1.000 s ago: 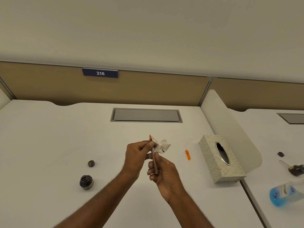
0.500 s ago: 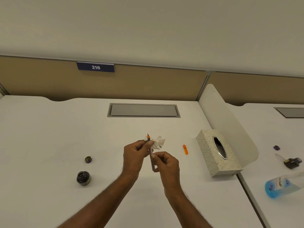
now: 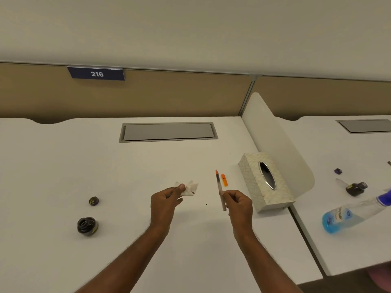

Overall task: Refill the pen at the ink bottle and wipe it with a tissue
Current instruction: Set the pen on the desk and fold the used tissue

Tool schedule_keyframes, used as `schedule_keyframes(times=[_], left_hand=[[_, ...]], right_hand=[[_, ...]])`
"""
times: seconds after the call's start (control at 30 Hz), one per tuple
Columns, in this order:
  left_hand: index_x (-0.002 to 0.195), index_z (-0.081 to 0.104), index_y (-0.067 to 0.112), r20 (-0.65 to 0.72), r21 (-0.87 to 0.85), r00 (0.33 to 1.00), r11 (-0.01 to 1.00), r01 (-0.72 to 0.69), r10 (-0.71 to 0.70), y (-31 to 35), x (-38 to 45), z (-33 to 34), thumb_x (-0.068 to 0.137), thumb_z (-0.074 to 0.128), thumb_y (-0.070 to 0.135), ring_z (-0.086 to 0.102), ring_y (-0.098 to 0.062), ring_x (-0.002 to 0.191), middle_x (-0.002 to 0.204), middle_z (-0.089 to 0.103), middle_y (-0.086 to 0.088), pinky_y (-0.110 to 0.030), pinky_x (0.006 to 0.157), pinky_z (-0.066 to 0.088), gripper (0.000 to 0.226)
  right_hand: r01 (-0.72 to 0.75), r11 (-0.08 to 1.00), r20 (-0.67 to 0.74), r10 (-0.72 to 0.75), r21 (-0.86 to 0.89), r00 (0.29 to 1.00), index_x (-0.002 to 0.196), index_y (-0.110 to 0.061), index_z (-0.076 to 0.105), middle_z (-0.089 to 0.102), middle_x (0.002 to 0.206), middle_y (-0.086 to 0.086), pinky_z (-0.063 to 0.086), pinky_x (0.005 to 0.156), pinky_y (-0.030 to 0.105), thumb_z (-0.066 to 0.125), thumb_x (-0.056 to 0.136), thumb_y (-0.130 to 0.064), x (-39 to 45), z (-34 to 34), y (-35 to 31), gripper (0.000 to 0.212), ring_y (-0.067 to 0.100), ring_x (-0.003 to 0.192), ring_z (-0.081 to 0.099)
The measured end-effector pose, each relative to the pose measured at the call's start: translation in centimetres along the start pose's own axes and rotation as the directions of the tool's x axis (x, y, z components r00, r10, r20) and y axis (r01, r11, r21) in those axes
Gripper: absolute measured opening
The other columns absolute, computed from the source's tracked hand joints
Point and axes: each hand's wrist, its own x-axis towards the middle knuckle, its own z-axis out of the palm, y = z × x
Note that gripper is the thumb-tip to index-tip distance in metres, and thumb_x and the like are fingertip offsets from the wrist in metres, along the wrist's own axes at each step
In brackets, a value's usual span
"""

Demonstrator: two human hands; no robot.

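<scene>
My right hand [image 3: 238,203] pinches a slim pen [image 3: 219,188] upright above the white desk, its orange tip pointing away from me. My left hand [image 3: 166,200] holds a crumpled white tissue [image 3: 189,188] with dark ink stains, about a hand's width left of the pen. An orange pen cap [image 3: 224,179] lies on the desk just right of the pen tip. The open dark ink bottle [image 3: 87,226] stands at the near left, with its small round lid [image 3: 93,200] lying behind it.
A patterned tissue box [image 3: 254,187] lies right of the pen against a white divider [image 3: 277,144]. A grey cable hatch [image 3: 168,132] is set into the desk at the back. On the neighbouring desk lie a blue bottle [image 3: 338,218], another ink bottle [image 3: 356,188] and a small cap [image 3: 338,171].
The hands were together with the tissue wrapped around the pen near its tip. They have drawn apart: the left carried the tissue left, the right carried the pen right.
</scene>
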Motion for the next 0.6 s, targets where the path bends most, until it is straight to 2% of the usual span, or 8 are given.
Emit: schedule_keyframes(times=[0.1,0.2,0.3,0.43,0.6], left_hand=[[0.093,0.079,0.005,-0.003,0.021,1.0,1.0,0.007,-0.007,-0.7,0.0,1.1,0.085,0.073,0.019,0.072,-0.027,0.101,0.092,0.079,-0.009,-0.034,0.084,0.059,0.017],[0.093,0.079,0.007,-0.013,0.015,1.0,1.0,0.021,-0.021,-1.2,0.0,2.2,0.086,0.072,0.016,0.071,-0.029,0.102,0.093,0.078,-0.01,-0.032,0.083,0.059,0.013],[0.093,0.078,0.007,-0.019,0.006,0.999,1.0,0.029,-0.029,-1.6,-0.1,3.3,0.087,0.071,0.013,0.071,-0.029,0.101,0.093,0.078,-0.01,-0.033,0.084,0.059,0.012],[0.097,0.077,0.003,-0.03,0.002,0.999,0.999,0.032,-0.032,-2.2,-0.2,4.5,0.088,0.068,0.011,0.071,-0.03,0.102,0.095,0.077,-0.012,-0.036,0.087,0.058,0.015],[0.098,0.077,0.003,-0.034,0.011,0.999,0.999,0.033,-0.032,-2.9,-0.3,5.6,0.09,0.066,0.01,0.071,-0.029,0.103,0.096,0.077,-0.011,-0.036,0.086,0.058,0.015]], right_hand=[[-0.018,0.998,-0.047,0.015,-0.06,0.999,0.075,-0.011,0.073,0.071,0.07,0.001,0.043,0.058,0.02,0.073,0.087,-0.02,2.1,-1.3,1.8,0.014,0.008,0.06,0.058],[-0.05,0.988,-0.071,0.04,-0.149,0.997,0.075,-0.012,0.073,0.071,0.068,0.001,0.042,0.054,0.019,0.074,0.086,-0.022,3.7,-2.0,3.8,0.015,0.008,0.058,0.059],[-0.088,0.971,-0.061,0.076,-0.222,0.995,0.071,-0.013,0.072,0.069,0.063,-0.001,0.041,0.053,0.021,0.074,0.085,-0.024,4.9,-2.6,6.3,0.018,0.011,0.056,0.06],[-0.119,0.94,-0.035,0.114,-0.319,0.993,0.069,-0.015,0.071,0.071,0.065,-0.001,0.044,0.053,0.025,0.073,0.084,-0.029,5.8,-2.9,8.9,0.022,0.02,0.063,0.066],[-0.136,0.898,-0.028,0.137,-0.418,0.99,0.066,-0.017,0.067,0.07,0.066,-0.003,0.046,0.056,0.026,0.073,0.082,-0.033,6.6,-3.4,10.3,0.024,0.017,0.064,0.065]])
